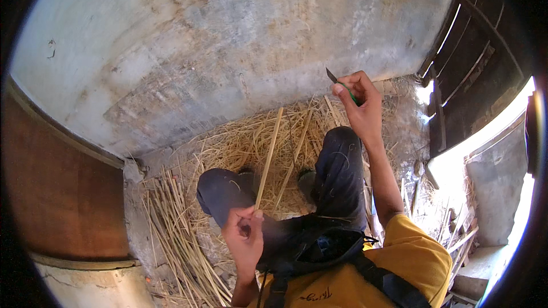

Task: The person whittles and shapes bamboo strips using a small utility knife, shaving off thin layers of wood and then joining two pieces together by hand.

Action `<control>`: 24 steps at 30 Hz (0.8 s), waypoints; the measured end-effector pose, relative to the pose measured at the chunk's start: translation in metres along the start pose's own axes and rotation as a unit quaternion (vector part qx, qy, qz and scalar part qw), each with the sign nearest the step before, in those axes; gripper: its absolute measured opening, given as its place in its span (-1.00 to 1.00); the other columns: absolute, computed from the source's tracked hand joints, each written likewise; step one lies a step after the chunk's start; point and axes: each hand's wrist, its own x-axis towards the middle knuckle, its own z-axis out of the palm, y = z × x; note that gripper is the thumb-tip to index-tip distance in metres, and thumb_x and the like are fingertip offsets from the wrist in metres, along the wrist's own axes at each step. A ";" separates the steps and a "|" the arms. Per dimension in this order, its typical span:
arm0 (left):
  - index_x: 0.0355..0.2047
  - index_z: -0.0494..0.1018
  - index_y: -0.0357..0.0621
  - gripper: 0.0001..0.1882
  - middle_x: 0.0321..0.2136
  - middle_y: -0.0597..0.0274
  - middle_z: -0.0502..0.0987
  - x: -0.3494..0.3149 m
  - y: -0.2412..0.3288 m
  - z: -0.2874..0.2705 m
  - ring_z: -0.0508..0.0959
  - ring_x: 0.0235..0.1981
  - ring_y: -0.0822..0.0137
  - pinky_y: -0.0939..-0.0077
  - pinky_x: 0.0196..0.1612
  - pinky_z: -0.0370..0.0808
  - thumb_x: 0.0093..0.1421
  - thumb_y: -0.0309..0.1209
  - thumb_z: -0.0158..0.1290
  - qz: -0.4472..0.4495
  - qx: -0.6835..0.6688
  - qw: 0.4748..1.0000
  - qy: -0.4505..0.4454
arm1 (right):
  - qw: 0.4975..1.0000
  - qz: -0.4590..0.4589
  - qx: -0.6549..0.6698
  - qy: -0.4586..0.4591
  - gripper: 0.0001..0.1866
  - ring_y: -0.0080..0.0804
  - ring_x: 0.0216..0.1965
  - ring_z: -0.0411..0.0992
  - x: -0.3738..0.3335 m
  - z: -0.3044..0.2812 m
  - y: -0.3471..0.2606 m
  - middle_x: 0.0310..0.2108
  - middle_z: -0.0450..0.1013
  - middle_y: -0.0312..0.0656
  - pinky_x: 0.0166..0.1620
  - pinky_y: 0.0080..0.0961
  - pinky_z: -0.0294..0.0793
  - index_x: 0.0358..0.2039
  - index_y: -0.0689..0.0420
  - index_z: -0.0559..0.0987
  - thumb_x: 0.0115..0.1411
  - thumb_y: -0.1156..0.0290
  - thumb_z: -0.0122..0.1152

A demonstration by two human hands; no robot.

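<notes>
Pale strip, near end in left grip, rest beyond

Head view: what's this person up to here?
The person's left hand holds a long, thin, pale strip by its near end. The right hand, raised farther forward, grips a small green-handled knife, its blade clear of the strip. Loose straw-coloured shavings lie ahead, and a bundle of long strips lies to the left.
</notes>
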 end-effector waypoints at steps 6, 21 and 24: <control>-0.18 0.45 -0.23 -0.85 -0.46 0.25 0.53 0.005 0.008 0.003 0.41 -0.64 0.62 0.70 -0.62 0.31 0.35 -0.44 0.17 -0.007 -0.043 0.999 -0.019 | 0.950 0.073 -0.178 -0.247 -0.53 -0.27 -0.39 0.56 -0.008 -0.012 -0.013 -0.47 0.54 -0.14 -0.26 -0.37 0.46 0.10 0.02 0.45 0.22 0.30 0.40; -0.06 0.49 -0.29 -0.81 -0.50 0.24 0.53 0.017 0.024 0.010 0.40 -0.69 0.61 0.72 -0.69 0.23 0.46 -0.43 0.00 -0.095 -0.110 0.984 -0.104 | 0.951 0.174 0.103 -0.234 -0.48 -0.67 -0.40 0.37 -0.022 -0.003 -0.027 -0.39 0.48 -0.41 -0.32 -0.66 0.33 0.22 0.17 0.46 0.32 0.25 0.32; -0.05 0.49 -0.30 -0.81 -0.50 0.25 0.54 0.018 0.027 0.013 0.40 -0.68 0.61 0.71 -0.69 0.23 0.46 -0.43 -0.01 -0.098 -0.119 0.979 -0.136 | 0.926 0.207 0.156 -0.274 -0.52 -0.71 -0.43 0.37 -0.029 0.007 -0.041 -0.35 0.56 -0.36 -0.34 -0.72 0.29 0.17 0.19 0.53 0.31 0.25 0.32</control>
